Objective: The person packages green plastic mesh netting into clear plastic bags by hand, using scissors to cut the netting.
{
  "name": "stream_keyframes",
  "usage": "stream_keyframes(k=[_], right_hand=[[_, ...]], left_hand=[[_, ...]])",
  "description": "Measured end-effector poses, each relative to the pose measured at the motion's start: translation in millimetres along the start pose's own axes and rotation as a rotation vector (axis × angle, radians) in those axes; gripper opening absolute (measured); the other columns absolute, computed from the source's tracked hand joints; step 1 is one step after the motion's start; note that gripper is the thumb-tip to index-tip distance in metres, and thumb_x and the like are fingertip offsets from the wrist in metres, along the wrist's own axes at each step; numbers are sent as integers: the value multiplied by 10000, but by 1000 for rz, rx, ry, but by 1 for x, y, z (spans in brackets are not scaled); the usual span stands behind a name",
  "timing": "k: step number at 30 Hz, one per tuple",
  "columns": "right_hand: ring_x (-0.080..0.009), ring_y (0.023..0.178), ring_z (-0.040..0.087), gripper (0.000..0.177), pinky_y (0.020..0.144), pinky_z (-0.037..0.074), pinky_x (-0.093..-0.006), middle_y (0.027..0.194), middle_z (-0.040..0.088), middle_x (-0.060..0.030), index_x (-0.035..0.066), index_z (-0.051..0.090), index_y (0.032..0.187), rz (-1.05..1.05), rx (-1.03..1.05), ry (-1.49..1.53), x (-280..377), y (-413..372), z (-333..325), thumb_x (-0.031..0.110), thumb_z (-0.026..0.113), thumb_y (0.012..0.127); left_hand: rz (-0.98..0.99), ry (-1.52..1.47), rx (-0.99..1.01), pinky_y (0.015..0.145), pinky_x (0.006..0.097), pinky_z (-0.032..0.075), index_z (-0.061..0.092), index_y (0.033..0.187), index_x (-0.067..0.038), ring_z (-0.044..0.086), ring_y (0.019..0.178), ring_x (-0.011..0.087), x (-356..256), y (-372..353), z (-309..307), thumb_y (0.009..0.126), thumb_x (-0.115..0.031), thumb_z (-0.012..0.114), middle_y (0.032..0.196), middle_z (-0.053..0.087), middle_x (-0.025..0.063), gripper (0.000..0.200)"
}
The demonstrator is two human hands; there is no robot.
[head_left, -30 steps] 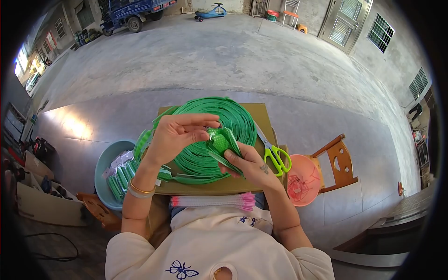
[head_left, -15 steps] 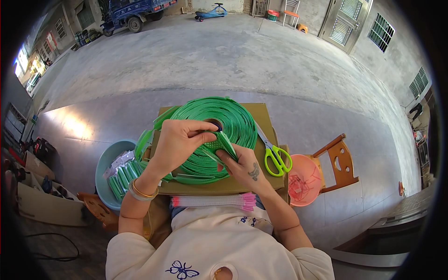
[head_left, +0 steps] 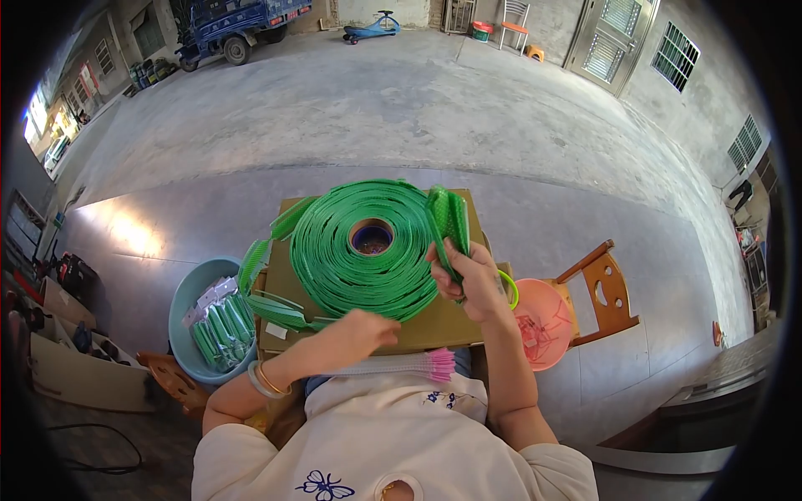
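Note:
A large roll of green mesh strip (head_left: 334, 250) lies flat on a brown box top (head_left: 418, 336), its hollow core showing. My right hand (head_left: 473, 280), right of the roll, is wrapped round a folded bundle of green mesh (head_left: 449, 225) that stands upright. My left hand (head_left: 363, 338) is at the box's near edge, above a bundle of clear sticks with pink ends (head_left: 439, 365) on my lap; its fingers are smeared by motion. Behind my right hand, only part of a yellow-green scissors handle (head_left: 510, 289) shows.
A blue basin (head_left: 181, 326) with packed green bundles stands at the left. At the right are a pink basin (head_left: 555, 361) holding small pink pieces and a wooden chair (head_left: 608, 292). Another wooden chair (head_left: 171, 380) is at the lower left. A blue truck (head_left: 242, 21) stands far off.
My left hand has let go of the green mesh and moved down toward the sticks. My right hand has moved right with the mesh bundle, uncovering the roll's core and covering most of the scissors.

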State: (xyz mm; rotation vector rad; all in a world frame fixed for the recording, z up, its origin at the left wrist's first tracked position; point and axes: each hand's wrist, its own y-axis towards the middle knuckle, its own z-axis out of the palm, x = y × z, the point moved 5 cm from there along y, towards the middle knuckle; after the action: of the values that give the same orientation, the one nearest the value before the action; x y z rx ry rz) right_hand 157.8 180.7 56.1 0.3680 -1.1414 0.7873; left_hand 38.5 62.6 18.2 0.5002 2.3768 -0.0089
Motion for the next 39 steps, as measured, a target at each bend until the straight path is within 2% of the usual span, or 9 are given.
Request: stream_keyframes(k=[2,8,17,20,22,26,30,34,39], right_hand=[[-55,426,320,275,395,248,-205,573,450,-3,4,533,874,-20,-1,17,6,-3,0,249,431,949],[-43,409,324,260,373,244,-198,574,445,17,46,548,869,-47,70,-2,1,-2,5,265,430,947],[-54,412,331,272,376,254,-201,567,446,5,19,540,890,-51,94,23,2,-3,7,252,414,952],[-68,414,336,279,379,257,-205,551,442,-15,-22,513,929,-55,125,61,10,-6,7,228,392,958],[-71,415,339,280,379,252,-205,545,437,-15,-30,499,956,-62,161,58,18,-9,10,226,386,958],[-38,441,347,249,408,247,-191,576,474,13,75,511,1040,115,271,-193,-4,-3,13,292,461,927],[-24,445,366,220,415,242,-191,589,495,26,108,503,985,234,361,-283,-25,7,28,313,494,906],[-34,421,365,204,376,241,-195,585,486,23,84,519,959,251,319,-142,-26,15,25,279,480,916],[-48,405,343,219,354,240,-198,578,449,11,42,517,978,95,88,-35,-13,40,11,247,451,935]], left_hand=[[-52,62,252,738,377,497,589,1020,59,619,809,322,7,-16,40,799,-66,547,873,630,212,258],[-25,392,342,670,396,495,624,955,26,618,751,306,1,-22,54,707,-32,544,827,635,189,267],[-423,10,133,604,358,495,658,777,-10,632,613,243,4,-14,12,748,-122,639,633,631,123,118],[-499,-481,-187,532,303,507,602,757,34,639,591,176,32,-16,-4,782,-131,663,661,634,96,177],[-551,-885,-386,523,265,530,561,814,36,640,609,154,33,-10,-35,852,-112,609,696,626,87,160],[-375,-885,-586,474,265,535,522,867,18,640,563,187,29,6,-79,888,-125,562,721,624,108,151],[-275,-895,-621,441,256,525,505,915,18,637,532,196,23,18,-80,904,-122,533,728,624,112,144],[-294,-860,-635,468,279,543,435,1167,11,643,549,217,15,19,-85,908,-113,520,780,633,125,300],[-233,-988,-476,615,322,574,323,1352,-14,667,732,260,-1,18,-82,893,-45,504,982,633,179,494]])
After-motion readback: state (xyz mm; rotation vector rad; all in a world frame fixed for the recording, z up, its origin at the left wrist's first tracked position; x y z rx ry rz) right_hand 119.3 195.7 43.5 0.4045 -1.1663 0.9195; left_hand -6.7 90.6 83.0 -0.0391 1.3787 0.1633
